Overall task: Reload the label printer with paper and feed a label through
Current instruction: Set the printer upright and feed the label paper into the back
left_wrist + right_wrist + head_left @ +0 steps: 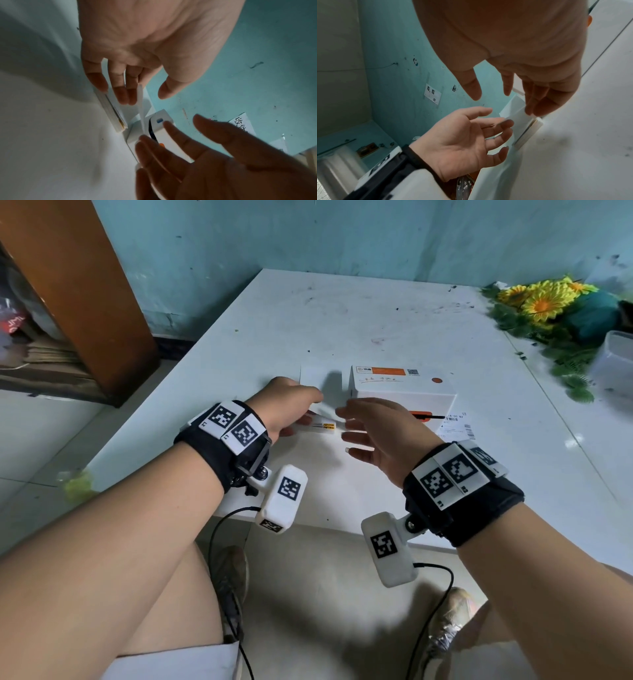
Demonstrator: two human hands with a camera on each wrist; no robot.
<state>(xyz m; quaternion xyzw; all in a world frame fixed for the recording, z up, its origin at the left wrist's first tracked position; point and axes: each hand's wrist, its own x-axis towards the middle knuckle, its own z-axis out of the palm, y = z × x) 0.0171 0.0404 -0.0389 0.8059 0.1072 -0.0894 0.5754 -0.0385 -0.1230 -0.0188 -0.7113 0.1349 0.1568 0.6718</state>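
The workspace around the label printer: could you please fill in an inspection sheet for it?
Surface: white tabletop, scuffed with dark marks.
Job's things: white box-shaped label printer with orange trim stands mid-table; a stack of white fan-fold label paper lies left of it, top sheet lifted toward the printer.
Clutter: printed white label by the printer's right side; yellow artificial flowers and a clear plastic container at the far right.
Grippers: left hand has fingers resting on the paper stack; right hand is open with fingers spread, at the lifted sheet.
Cables: black leads hang from both wrist cameras.
Surroundings: teal wall, brown wooden post.
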